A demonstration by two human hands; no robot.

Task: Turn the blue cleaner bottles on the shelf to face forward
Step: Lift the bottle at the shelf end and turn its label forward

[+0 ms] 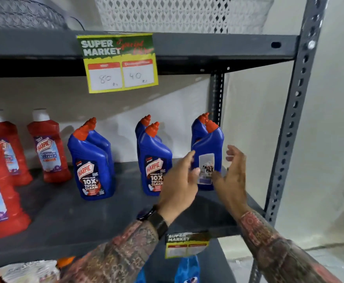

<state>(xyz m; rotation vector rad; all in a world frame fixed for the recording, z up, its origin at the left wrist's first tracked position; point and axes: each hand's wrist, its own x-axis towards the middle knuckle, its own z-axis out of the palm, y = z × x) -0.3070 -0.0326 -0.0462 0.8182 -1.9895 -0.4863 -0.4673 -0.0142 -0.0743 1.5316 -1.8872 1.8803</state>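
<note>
Three pairs of blue cleaner bottles with red caps stand on the grey shelf (pixel 69 219). The left front bottle (pixel 91 170) and the middle front bottle (pixel 153 166) show their front labels. The right front bottle (pixel 208 158) shows its back label to me. My left hand (pixel 179 186) touches this bottle's left side with its fingertips. My right hand (pixel 231 176) is at its right side, thumb against the lower part, fingers spread apart. A second blue bottle (pixel 197 129) stands behind it, mostly hidden.
Red bathroom cleaner bottles (pixel 48 148) stand at the left of the shelf. A yellow price tag (pixel 122 64) hangs from the shelf above. The grey upright post (pixel 295 111) rises at the right. Another tag (pixel 185 245) hangs on the shelf's front edge.
</note>
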